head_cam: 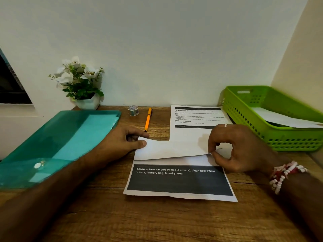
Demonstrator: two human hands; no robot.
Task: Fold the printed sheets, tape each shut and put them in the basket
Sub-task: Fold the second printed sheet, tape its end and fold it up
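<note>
Brown wood grain ran across the desk in the head view. On it, straight in front of the person, lay a printed sheet with a dark block of white lettering across its near part. Its far part was turned over toward the person as a white flap, blank side up, the free edge lifted slightly off the page.

The left hand pinched the flap's left corner between thumb and forefinger. The right hand pinched the flap's free edge near its right end, thumb and forefinger tips meeting on the paper. A ring sat on one finger of that hand, and a red-and-white bead bracelet circled its wrist.

Beyond the flap a second printed sheet lay flat, print up, reaching the wall. Its near end was partly covered by the flap and the right hand. Just to its right stood the green basket, with perforated walls, at the desk's far right corner. A white paper lay inside it.

A tape roll stood near the wall, left of the second sheet. An orange pen lay between the two, its dark tip close to the left hand. A teal plastic folder with a snap button covered the desk's left side, the left forearm crossing its near edge. Behind it, against the wall, stood a white pot of white flowers.
</note>
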